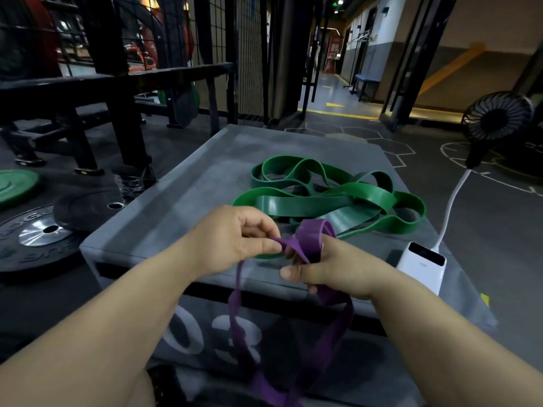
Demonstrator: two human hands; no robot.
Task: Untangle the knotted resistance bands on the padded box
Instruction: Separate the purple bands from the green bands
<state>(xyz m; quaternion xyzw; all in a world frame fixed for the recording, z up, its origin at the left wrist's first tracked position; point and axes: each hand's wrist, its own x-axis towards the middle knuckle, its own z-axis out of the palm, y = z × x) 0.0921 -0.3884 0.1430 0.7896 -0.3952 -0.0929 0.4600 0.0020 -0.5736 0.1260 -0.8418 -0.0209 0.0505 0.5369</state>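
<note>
At the near edge of the padded box [182, 207], left hand [235, 239] and right hand [332, 268] pinching a purple band [311, 233], fingers [264, 247] curled round its folds, knot partly hidden behind them, loose loop dangling down the box front. Mid-box, a tangled heap of green bands [323, 198]. On the box's right corner, a white power bank [421, 264], cabled to a black fan [496, 116] beyond. Left of the box, weight plates [38, 233] on the floor.
</note>
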